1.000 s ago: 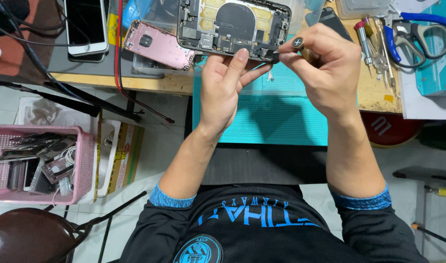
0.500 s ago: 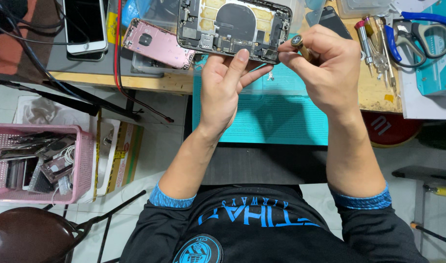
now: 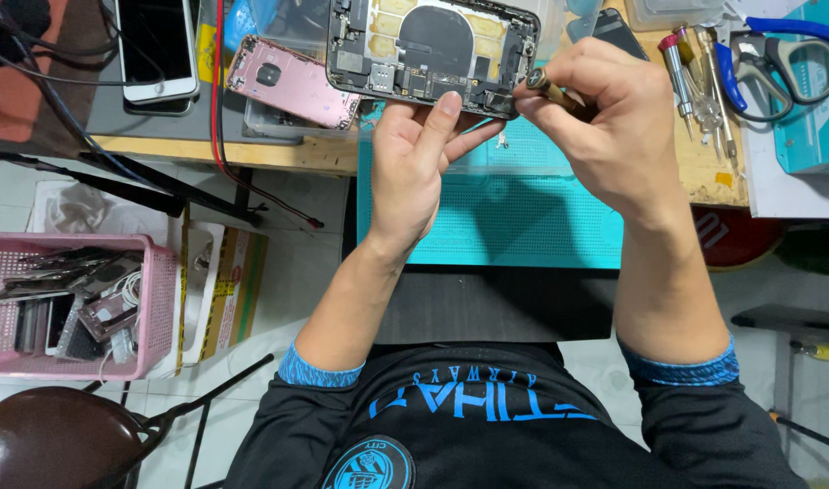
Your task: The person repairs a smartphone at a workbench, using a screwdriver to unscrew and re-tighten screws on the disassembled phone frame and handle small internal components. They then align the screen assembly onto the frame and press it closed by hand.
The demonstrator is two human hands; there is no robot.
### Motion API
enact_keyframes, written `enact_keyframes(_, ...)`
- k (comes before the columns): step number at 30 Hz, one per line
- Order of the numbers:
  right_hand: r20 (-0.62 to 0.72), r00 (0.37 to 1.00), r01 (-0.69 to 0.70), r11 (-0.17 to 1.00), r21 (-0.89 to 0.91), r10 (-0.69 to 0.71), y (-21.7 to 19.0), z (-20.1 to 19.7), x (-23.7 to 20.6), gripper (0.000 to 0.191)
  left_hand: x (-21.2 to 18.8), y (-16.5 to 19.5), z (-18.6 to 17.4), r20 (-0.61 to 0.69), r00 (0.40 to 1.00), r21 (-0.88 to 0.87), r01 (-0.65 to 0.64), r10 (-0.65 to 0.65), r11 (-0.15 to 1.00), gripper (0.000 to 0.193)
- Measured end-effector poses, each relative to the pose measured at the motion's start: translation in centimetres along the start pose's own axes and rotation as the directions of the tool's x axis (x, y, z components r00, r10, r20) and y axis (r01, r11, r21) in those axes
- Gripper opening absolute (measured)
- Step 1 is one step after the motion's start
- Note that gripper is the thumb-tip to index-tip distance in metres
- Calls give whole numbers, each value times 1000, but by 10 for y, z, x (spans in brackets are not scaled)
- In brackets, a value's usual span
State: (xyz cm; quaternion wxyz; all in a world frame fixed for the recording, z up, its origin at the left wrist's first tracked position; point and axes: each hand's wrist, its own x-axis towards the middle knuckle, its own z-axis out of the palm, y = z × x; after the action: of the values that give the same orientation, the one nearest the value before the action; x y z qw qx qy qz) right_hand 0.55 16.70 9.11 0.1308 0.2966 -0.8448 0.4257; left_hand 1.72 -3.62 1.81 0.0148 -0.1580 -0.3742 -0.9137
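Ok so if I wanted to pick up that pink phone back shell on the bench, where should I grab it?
Grip the pink shell across its long edges near the left end, coming from above. It lies flat and thin, and its right end tucks under the opened phone held by the left hand, so only the left side seems free.

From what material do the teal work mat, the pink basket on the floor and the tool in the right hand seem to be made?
The teal work mat looks like soft silicone or rubber: matte, with a fine grid texture. The pink basket looks like moulded plastic, judging by its latticed walls and even colour. The small screwdriver in the right hand seems metal: its knurled handle has a dull brass-like sheen, though it is mostly covered.
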Motion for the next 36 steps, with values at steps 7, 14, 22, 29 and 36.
enact_keyframes(7, 10, 998, -63, 995, 76, 62, -2, 0, 2, 7, 0, 0, 0, -5, 1000, -15, -9, 9, 1000, 28)
enact_keyframes(14, -2, 994, -105, 989, 105, 106, -2, -1, 3, 8, 0, 1, 1, 1, 1000, -4, -4, 4, 1000, 28)
enact_keyframes(22, 41, 980, -201, 945, 259, 197, 4, -1, 4, 8, -1, 3, 0, 13, 1000, 17, 2, -2, 1000, 29)
enact_keyframes(29, 35, 981, -194, 947, 255, 191, 5, 0, 3, 6, -1, 3, 0, 11, 1000, 6, 2, -2, 1000, 29)
enact_keyframes(36, 46, 993, -120, 974, 192, 113, 3, -3, 1, 4, -2, 1, -1, 11, 1000, 2, -3, 3, 1000, 30)
